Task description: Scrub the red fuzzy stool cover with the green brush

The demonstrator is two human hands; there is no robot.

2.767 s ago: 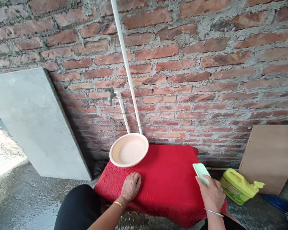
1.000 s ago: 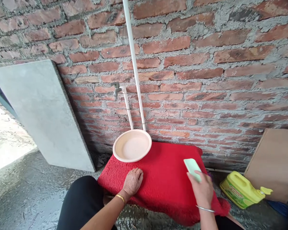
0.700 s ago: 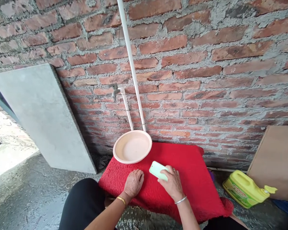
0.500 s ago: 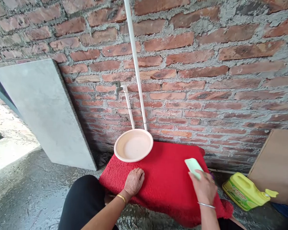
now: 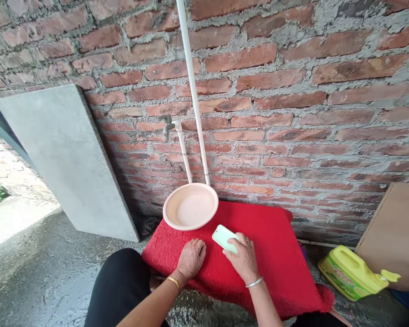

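Note:
A shaggy-edged red cloth point(image 5: 269, 236) lies spread over a low surface and hangs down its front. My left hand point(image 5: 192, 258) rests on its left part, fingers curled down against the fabric; the fingertips are hidden. In my right hand point(image 5: 243, 258) is a pale green scrubbing brush point(image 5: 224, 237), flat-backed and rounded, with a small hole at its far end. Its underside is against or just over the cloth and cannot be seen. A pale pink basin point(image 5: 191, 207) stands at the cloth's back left corner, just beyond my left hand, and looks empty.
Behind the cloth rises a brick wall point(image 5: 259, 120) with a tap point(image 5: 168, 127) and white pipes point(image 5: 192, 81) above the basin. A grey slab point(image 5: 68, 159) leans at left. To the right are a yellow jug point(image 5: 356, 273) and a cardboard sheet point(image 5: 393, 231). Wet concrete floor point(image 5: 54, 272) shows.
My right hand has swept the scrubbing brush leftward across the red cloth, from its right side to near my left hand. My left hand and the basin have stayed in place.

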